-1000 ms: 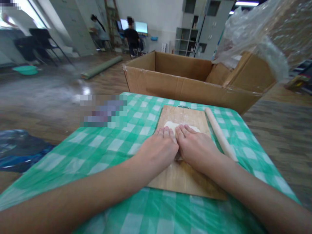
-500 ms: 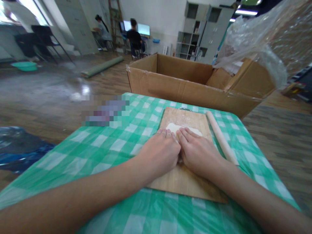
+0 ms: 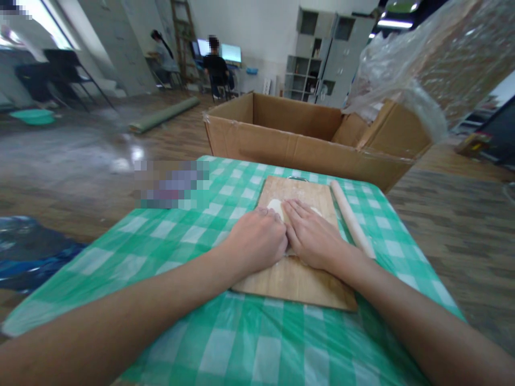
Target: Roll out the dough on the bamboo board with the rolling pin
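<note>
A wooden cutting board (image 3: 295, 279) lies on a table covered with a green and white checked cloth (image 3: 189, 236). A pale piece of dough (image 3: 276, 206) rests on the board, mostly hidden under my hands. My left hand (image 3: 257, 241) lies on the dough with its fingers curled downward. Beside it, touching, my right hand (image 3: 311, 233) presses flat on the dough with fingers stretched forward. A wooden rolling pin (image 3: 351, 217) lies along the board's right edge, apart from both hands.
An open cardboard box (image 3: 298, 134) stands just beyond the table's far edge, with clear plastic film (image 3: 418, 69) bulging over its right side. A rolled mat (image 3: 163, 113) lies on the wooden floor. People sit at monitors far back.
My left hand's fingers have curled in on the dough, while the right hand stays flat. The view has shifted slightly.
</note>
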`<control>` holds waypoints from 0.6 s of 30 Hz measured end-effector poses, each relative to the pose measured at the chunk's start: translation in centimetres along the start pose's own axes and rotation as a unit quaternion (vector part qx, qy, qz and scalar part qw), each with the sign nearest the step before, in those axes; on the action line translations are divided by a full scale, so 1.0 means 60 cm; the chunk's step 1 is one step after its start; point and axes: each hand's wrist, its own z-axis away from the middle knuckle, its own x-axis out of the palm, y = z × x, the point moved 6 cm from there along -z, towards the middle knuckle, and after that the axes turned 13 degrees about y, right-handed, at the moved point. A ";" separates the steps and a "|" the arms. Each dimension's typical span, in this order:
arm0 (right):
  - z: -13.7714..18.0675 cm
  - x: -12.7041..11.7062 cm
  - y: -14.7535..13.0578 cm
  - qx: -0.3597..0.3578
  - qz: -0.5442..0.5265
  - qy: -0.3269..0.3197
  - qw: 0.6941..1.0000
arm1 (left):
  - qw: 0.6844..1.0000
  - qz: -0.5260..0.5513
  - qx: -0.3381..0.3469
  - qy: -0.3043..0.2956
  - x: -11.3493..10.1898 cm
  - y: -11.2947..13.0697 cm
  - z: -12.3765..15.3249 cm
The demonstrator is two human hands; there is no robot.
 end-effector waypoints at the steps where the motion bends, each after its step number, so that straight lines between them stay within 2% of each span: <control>1: 0.002 0.003 0.002 0.006 -0.004 0.003 1.000 | 1.000 -0.001 0.000 0.001 -0.001 0.000 0.000; 8: -0.003 0.008 0.025 0.043 -0.041 -0.004 0.998 | 1.000 0.009 0.004 -0.003 0.000 -0.002 0.000; 13: -0.005 0.015 0.035 0.056 -0.047 -0.022 0.997 | 0.997 0.062 -0.030 0.033 0.008 -0.021 -0.004; 18: 0.011 0.014 0.035 0.083 -0.052 0.001 0.995 | 0.995 0.089 0.017 0.028 0.035 -0.019 -0.001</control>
